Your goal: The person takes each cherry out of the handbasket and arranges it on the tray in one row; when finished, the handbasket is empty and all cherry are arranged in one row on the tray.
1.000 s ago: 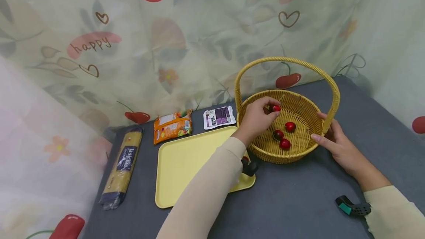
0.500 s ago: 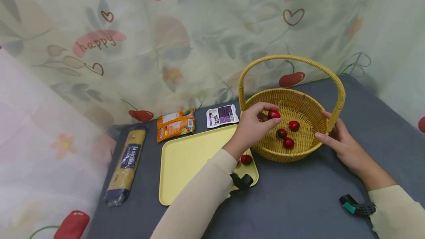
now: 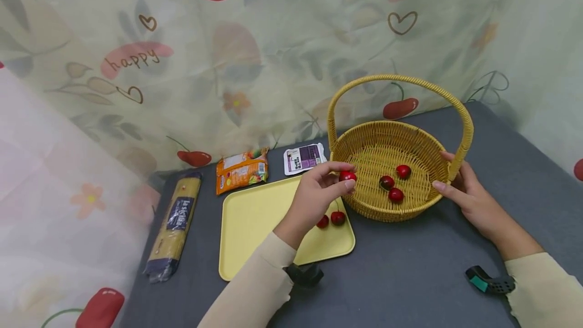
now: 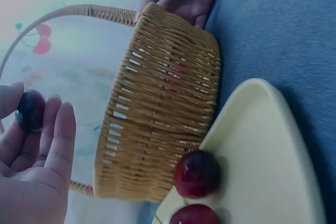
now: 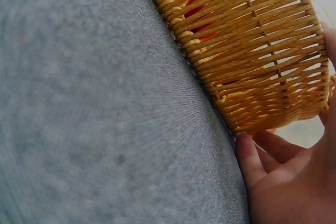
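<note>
Cherry (image 3: 347, 176): small, round, glossy red; no evident long axis, and whether it has a stalk cannot be told. Pinched at the fingertips of the left hand (image 3: 314, 197), above the far right corner of the yellow tray (image 3: 255, 227), just left of the wicker basket (image 3: 364, 206). In the left wrist view it looks dark and is partly hidden by the fingers.

Two more cherries (image 3: 331, 219) lie on the tray, partly hidden by the left hand. Three cherries (image 3: 394, 184) lie inside the basket, one darker than the rest.

Right hand (image 3: 464, 196): grip loose, fingers straight against the basket's right wall by the handle's foot; its palm is cut off in the right wrist view.

All on a grey bench (image 3: 410, 267).
</note>
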Demonstrator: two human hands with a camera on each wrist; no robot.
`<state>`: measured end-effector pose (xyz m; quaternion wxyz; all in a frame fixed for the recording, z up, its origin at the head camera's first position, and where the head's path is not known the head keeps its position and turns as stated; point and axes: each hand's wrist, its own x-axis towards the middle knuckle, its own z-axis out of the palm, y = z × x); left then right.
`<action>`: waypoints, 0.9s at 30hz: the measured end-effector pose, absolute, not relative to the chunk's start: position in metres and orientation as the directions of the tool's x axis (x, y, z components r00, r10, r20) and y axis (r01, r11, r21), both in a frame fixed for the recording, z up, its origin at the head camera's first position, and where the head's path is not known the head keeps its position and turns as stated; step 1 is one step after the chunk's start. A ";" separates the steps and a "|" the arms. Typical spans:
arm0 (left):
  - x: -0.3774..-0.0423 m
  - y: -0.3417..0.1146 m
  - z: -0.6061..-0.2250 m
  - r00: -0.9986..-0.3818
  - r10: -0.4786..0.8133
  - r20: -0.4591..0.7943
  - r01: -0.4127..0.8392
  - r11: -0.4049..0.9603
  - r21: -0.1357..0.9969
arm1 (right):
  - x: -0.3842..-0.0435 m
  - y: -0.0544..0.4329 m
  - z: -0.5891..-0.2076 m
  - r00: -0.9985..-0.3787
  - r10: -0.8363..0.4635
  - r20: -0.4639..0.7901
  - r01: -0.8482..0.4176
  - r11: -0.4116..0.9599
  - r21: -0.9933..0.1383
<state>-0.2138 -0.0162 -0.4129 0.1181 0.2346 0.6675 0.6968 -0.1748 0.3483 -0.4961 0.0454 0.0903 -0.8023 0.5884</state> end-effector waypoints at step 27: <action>-0.181 -0.115 -0.481 -0.967 0.254 -0.001 0.063 0.243 0.968 | -0.175 0.348 -0.496 -0.980 -0.090 0.179 -0.198 0.294 -0.935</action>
